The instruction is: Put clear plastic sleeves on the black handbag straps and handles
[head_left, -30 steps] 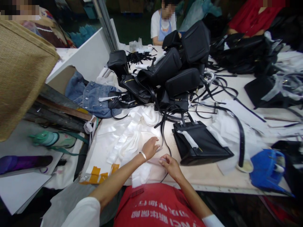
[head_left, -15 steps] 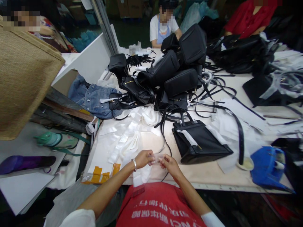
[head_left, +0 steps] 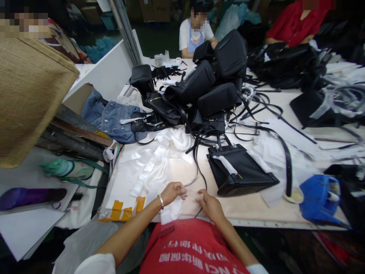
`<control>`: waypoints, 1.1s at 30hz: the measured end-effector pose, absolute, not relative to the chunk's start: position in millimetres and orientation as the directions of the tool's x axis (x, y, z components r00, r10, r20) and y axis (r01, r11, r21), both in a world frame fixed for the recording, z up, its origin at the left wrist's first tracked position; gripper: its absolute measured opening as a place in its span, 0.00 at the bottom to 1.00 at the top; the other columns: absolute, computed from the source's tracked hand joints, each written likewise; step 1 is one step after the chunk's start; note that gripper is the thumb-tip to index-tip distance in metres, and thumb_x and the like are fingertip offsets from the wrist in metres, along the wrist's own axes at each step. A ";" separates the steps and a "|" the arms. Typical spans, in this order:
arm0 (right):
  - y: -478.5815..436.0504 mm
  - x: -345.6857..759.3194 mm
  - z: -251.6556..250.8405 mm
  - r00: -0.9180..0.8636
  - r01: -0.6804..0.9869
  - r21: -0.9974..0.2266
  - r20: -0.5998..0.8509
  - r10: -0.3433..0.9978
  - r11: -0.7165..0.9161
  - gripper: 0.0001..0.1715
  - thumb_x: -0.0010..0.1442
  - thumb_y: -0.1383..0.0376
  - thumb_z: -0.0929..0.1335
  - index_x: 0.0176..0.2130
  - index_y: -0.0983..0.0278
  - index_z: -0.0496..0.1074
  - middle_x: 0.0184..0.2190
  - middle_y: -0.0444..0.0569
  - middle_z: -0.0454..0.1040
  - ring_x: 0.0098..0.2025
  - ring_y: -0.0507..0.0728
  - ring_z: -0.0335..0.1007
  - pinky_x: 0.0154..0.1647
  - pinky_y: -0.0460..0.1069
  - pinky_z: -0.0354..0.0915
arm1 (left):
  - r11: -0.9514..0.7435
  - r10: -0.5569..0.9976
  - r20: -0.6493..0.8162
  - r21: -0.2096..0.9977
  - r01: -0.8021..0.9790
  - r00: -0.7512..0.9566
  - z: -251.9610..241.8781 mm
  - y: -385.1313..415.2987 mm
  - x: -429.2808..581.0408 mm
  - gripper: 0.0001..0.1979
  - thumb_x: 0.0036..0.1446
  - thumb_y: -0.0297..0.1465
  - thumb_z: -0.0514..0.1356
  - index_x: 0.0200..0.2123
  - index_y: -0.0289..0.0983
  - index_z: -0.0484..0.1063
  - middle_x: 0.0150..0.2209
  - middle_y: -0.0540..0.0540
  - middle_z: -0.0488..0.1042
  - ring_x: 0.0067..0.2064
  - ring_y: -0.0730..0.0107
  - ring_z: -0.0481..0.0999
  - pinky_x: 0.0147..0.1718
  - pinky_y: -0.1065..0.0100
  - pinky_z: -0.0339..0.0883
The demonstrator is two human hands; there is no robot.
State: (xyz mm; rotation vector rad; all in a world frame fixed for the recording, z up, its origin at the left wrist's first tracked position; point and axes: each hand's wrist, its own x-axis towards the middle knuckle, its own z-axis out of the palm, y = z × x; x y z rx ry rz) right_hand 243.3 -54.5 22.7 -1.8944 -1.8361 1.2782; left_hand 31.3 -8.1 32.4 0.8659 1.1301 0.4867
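A white wrapping strip (head_left: 172,214) sits at the near edge of the table (head_left: 251,211), right in front of the person's red apron (head_left: 191,247), with its loose end hanging down over the table edge. The left hand (head_left: 172,192), a bracelet (head_left: 161,201) on its wrist, is curled tightly around the upper end of the strip. The right hand (head_left: 210,204) is just beside it, its fingertips (head_left: 201,196) pinched narrowly on a small bit of white material; whether this belongs to the same strip cannot be told. A thin black strap (head_left: 199,173) runs down across the table between the two hands. Just to the right lies a black handbag (head_left: 242,175) with a white band wrapped around its handle. To the left of the hands is a heap of white strips (head_left: 154,167) on clear plastic. Farther back is a pile of black bags (head_left: 205,83) tangled with straps. A blue container (head_left: 319,199) stands near the table's right front corner. A denim garment (head_left: 114,118) lies at the left edge, and a green bottle (head_left: 67,169) rests on the lower surface beyond it. A co-worker (head_left: 196,32) sits at the far side.
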 end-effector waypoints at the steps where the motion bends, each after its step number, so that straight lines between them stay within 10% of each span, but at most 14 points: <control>1: -59.4 248.2 21.6 -0.190 0.780 -0.612 -0.431 0.882 -0.131 0.15 0.55 0.62 0.64 0.44 0.58 0.66 0.22 0.42 0.70 0.27 0.55 0.67 0.29 0.46 0.54 | 0.596 0.728 -0.575 0.800 0.071 0.373 32.1 -8.5 29.6 0.16 0.44 0.40 0.64 0.25 0.32 0.69 0.26 0.44 0.77 0.26 0.69 0.75 0.29 0.68 0.65; 12: -69.7 271.9 31.3 -0.469 0.813 -0.515 -0.303 0.829 0.272 0.14 0.55 0.73 0.61 0.38 0.59 0.70 0.39 0.48 0.68 0.40 0.55 0.65 0.40 0.46 0.57 | 0.607 0.732 -0.572 0.794 0.026 0.370 35.6 -7.3 16.2 0.15 0.44 0.39 0.65 0.26 0.32 0.69 0.27 0.43 0.78 0.27 0.68 0.76 0.32 0.67 0.65; 23: -25.4 260.8 63.5 -0.334 0.664 -0.742 -0.180 0.925 0.095 0.13 0.62 0.60 0.61 0.44 0.54 0.71 0.37 0.48 0.74 0.36 0.57 0.70 0.37 0.48 0.60 | 0.518 0.753 -0.550 0.834 0.189 0.360 36.9 -10.0 9.9 0.11 0.49 0.36 0.60 0.29 0.33 0.72 0.24 0.47 0.77 0.28 0.69 0.75 0.33 0.69 0.63; 33: -17.5 246.9 75.0 -0.362 0.877 -0.426 -0.285 0.887 0.221 0.16 0.64 0.57 0.58 0.45 0.55 0.70 0.34 0.49 0.73 0.33 0.54 0.70 0.28 0.45 0.54 | 0.485 0.754 -0.533 0.846 0.222 0.384 41.8 -7.8 12.2 0.10 0.50 0.34 0.59 0.31 0.33 0.73 0.26 0.47 0.78 0.29 0.69 0.75 0.34 0.69 0.63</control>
